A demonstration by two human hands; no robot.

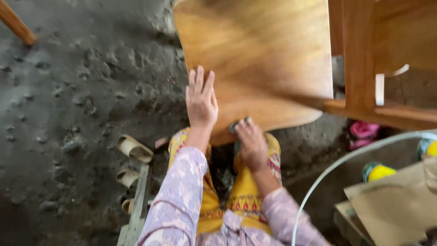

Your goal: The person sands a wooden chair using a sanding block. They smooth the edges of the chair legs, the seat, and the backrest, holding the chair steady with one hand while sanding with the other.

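Head view: left hand flat, fingers spread on wooden panel; right hand clenches small dark block at panel's near edge, just right of left.

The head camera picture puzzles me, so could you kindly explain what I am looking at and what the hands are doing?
There is no machine here: a camera worn on a person's head looks down at their own two bare hands. The left hand lies flat, fingers spread, on a curved, glossy brown wooden panel that leans toward their lap. The right hand presses a small grey pad against the panel's lower edge, its grip closed around it. Below is rough grey ground; cardboard sheets lie at the lower right.
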